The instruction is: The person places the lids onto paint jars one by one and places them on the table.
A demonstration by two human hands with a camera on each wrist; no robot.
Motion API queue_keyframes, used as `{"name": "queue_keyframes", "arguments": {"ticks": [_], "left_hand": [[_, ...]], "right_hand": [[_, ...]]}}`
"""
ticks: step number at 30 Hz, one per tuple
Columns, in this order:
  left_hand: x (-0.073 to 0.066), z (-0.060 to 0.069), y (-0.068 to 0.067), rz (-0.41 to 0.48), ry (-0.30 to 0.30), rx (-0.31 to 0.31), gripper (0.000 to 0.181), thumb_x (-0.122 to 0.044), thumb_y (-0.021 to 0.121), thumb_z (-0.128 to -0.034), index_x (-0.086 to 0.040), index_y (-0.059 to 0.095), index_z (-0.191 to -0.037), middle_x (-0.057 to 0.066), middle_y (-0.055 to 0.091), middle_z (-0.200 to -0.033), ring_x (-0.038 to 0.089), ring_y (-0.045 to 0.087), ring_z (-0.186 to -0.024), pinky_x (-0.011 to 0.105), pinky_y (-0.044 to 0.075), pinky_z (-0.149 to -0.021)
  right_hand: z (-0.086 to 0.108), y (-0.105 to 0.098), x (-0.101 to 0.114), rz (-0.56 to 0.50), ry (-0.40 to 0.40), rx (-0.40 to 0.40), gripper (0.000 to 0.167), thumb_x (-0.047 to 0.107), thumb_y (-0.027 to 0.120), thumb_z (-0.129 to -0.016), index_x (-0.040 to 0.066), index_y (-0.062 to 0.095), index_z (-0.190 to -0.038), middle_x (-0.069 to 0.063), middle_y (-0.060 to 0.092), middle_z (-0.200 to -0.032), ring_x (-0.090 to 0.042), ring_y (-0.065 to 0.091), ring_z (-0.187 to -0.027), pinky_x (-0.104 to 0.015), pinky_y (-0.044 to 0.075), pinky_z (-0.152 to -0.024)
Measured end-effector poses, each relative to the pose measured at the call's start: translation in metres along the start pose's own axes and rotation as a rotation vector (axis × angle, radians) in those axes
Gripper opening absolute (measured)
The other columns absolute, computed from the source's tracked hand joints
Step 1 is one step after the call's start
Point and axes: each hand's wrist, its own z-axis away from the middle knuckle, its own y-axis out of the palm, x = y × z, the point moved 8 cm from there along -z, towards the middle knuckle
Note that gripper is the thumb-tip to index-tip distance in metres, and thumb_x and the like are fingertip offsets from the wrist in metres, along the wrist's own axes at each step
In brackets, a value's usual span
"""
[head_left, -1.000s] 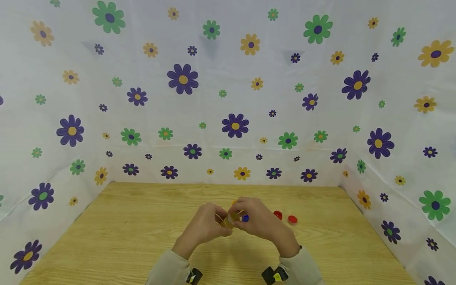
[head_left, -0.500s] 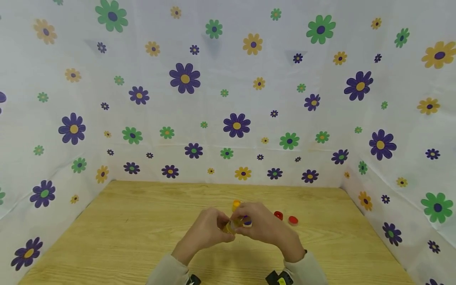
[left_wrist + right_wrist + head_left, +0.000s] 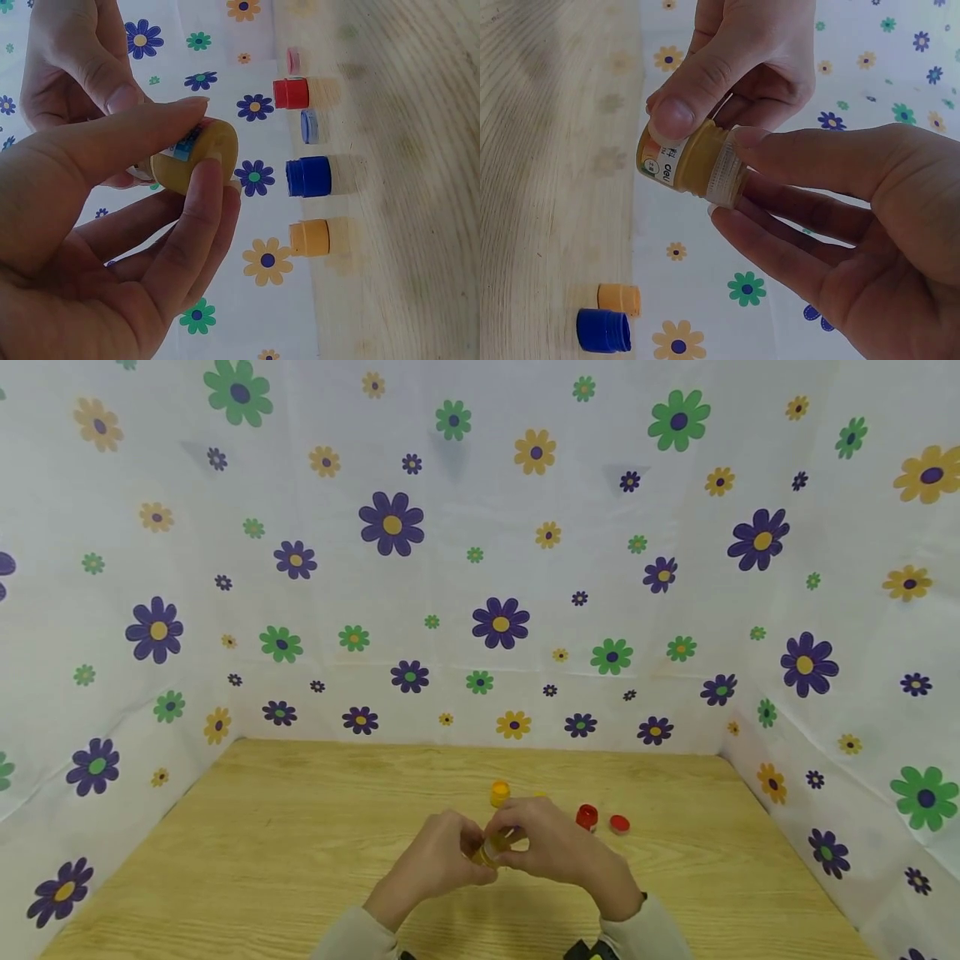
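Observation:
A small ochre-yellow paint jar point(image 3: 697, 161) with a paper label is held off the table between both hands. My left hand point(image 3: 442, 856) grips the jar's body, thumb on one side and fingers on the other, as the left wrist view shows. On the jar's clear ribbed lid point(image 3: 724, 174), the thumb and fingertips of my right hand point(image 3: 551, 843) pinch from opposite sides. The lid sits on the jar's mouth. Beyond the hands stand an orange paint jar point(image 3: 500, 793), a red paint jar point(image 3: 587, 817) and a blue paint jar point(image 3: 309, 177), which the right hand hides in the head view.
A red lid point(image 3: 619, 823) lies right of the red jar, and a blue lid point(image 3: 310, 126) stands out between the red and blue jars. A small yellow piece point(image 3: 540, 794) peeks out behind the right hand. Flower-printed cloth point(image 3: 450, 585) surrounds the wooden table point(image 3: 315, 827).
Both hands have come slightly closer to me with the ochre jar. The orange jar is now uncovered, while the blue jar has passed out of sight behind the right hand.

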Motion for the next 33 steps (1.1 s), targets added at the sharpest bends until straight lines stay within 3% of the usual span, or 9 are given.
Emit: {"name": "queue_keyframes", "arguments": {"ticks": [8,19,33], "left_hand": [[0.0002,0.0006,0.0034,-0.002,0.026,0.003,0.015,-0.01,0.087,-0.0788,-0.006,0.079,-0.091,0.002,0.077,-0.082,0.011,0.066,-0.072,0.024,0.054,-0.063],[-0.0037,-0.002,0.0047,-0.028,0.051,0.012,0.013,-0.009,0.087,-0.0797,-0.008,0.079,-0.091,0.001,0.076,-0.081,0.009,0.064,-0.07,0.023,0.052,-0.062],[-0.0027,-0.0023,0.0015,-0.042,0.042,0.015,0.015,-0.011,0.087,-0.0798,-0.008,0.079,-0.093,0.001,0.077,-0.083,0.01,0.066,-0.073,0.024,0.054,-0.063]], "right_hand": [[0.0021,0.0033,-0.0012,0.049,0.0,-0.002,0.017,0.003,0.079,-0.089,0.004,0.077,-0.105,-0.005,0.073,-0.102,-0.01,0.067,-0.091,-0.015,0.056,-0.08],[0.0048,0.0018,-0.003,0.031,-0.003,0.005,0.02,0.004,0.079,-0.089,0.003,0.077,-0.109,-0.006,0.072,-0.101,-0.015,0.07,-0.093,-0.013,0.055,-0.08],[0.0016,0.0032,-0.0045,0.032,0.007,0.017,0.019,0.005,0.077,-0.09,0.003,0.077,-0.109,-0.007,0.073,-0.102,-0.016,0.071,-0.094,-0.014,0.056,-0.082]]}}
